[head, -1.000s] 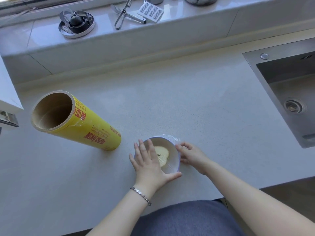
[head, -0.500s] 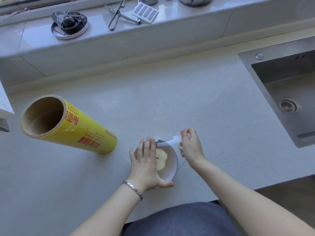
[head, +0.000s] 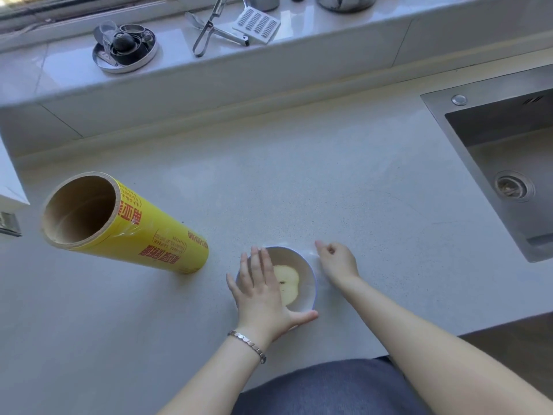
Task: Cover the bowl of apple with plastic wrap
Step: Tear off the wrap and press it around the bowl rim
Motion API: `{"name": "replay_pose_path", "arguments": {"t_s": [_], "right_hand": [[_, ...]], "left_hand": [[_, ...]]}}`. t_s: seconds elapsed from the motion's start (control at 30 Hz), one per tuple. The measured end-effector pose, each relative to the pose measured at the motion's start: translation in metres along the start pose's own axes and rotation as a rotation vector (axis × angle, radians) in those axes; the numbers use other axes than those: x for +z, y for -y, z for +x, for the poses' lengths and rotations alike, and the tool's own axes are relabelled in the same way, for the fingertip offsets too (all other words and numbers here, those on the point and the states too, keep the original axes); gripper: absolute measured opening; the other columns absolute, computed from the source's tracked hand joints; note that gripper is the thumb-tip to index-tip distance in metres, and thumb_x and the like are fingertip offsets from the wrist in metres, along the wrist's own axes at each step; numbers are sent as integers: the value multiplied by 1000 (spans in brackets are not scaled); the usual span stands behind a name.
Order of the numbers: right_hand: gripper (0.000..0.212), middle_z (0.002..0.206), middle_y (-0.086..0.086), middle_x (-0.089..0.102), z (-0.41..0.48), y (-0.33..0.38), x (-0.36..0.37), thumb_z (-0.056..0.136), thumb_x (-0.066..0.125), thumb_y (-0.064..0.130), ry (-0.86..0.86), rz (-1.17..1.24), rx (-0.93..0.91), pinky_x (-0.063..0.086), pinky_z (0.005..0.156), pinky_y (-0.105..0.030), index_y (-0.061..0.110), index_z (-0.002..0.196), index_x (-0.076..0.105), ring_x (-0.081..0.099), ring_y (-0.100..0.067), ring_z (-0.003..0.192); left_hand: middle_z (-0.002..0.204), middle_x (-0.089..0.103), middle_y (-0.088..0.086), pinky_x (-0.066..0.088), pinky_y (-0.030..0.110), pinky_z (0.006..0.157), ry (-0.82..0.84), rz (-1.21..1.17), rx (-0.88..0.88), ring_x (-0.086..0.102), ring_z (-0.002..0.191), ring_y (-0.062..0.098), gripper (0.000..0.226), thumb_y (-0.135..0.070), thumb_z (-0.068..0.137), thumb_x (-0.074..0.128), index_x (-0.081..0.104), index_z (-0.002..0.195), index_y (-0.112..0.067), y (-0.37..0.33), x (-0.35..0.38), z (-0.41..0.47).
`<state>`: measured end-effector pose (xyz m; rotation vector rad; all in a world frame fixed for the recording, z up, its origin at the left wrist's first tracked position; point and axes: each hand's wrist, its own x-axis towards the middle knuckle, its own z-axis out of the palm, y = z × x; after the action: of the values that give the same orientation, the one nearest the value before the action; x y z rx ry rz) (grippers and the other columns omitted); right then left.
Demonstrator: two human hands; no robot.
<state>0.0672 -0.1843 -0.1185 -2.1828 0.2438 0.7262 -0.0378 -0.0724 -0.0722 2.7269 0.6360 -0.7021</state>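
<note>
Left hand flat, open on bowl; right hand grip pinching plastic wrap

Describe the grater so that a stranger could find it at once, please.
Look at the raised ledge behind the countertop. Near its middle lies a flat metal grater, just right of the peeler. Only the grater has rows of small slots.
</note>
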Motion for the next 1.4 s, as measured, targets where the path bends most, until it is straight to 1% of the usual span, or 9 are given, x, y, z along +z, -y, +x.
{"name": "replay_pose_path", "arguments": {"t_s": [0.1,0.23,0.33,0.47,0.6,0.93,1.1,1.27,1.4], "right_hand": [[51,63,-5,58,-10,-1,-15,93,32,47,187,344,236,45,55,-23,8,71,57,60,-16,54],[40,82,-7,66,-31,-8,-13,90,42,47,492,433,273,50,83,-31,12,81,59,63,-20,79],[19,86,-10,62,-35,-6,-4,88,56,28,391,518,164,48,92,-39,13,75,56,59,-23,83],[22,70,-4,56,-38,-5,2,90,54,19,276,551,85,49,78,-29,12,68,52,55,-14,68],[24,67,-2,49,-40,-2,5,93,45,21,107,452,-52,41,75,-33,16,70,43,46,-18,67],[25,52,1,32,-40,-9,4,96,36,20,26,420,-111,25,48,-27,20,71,32,30,-8,40],[27,57,-1,34,-25,-18,14,94,38,22,-37,338,-55,29,57,-32,25,68,31,33,-20,55],[25,62,1,43,-15,-9,18,92,46,26,7,292,-7,32,58,-30,18,70,39,42,-19,63],[35,60,-3,51,-16,-4,5,92,44,39,185,456,108,39,48,-16,15,67,51,48,-13,52]], "left_hand": [[154,-23,11,3,59,112,0,-142,-145,-20,143,30,144,-85,49,52,-28,139,-6,-7,-2,-2],[154,-24,11,0,58,113,14,-182,-104,-22,142,29,143,-81,50,58,-27,140,-10,1,-10,-3],[146,-36,0,-9,55,114,10,24,168,-35,135,23,147,-78,48,63,-36,132,-10,20,-19,4],[145,-39,3,-15,56,112,109,202,328,-39,131,24,147,-76,44,68,-39,126,-16,27,-21,15],[153,-28,9,-11,58,112,110,206,273,-28,140,32,150,-76,46,67,-31,137,-9,21,-15,18],[153,-28,3,-7,72,105,134,183,252,-25,142,26,151,-78,44,66,-30,138,-10,22,-14,21],[153,-30,1,-7,71,106,124,164,251,-26,141,25,152,-79,43,65,-38,133,-12,23,-12,21],[153,-28,1,-3,70,107,100,96,178,-25,142,25,151,-79,43,65,-31,138,-11,16,-11,15],[153,-28,3,6,69,107,62,-48,-46,-22,142,27,150,-83,43,60,-29,139,-9,8,-6,5]]}}
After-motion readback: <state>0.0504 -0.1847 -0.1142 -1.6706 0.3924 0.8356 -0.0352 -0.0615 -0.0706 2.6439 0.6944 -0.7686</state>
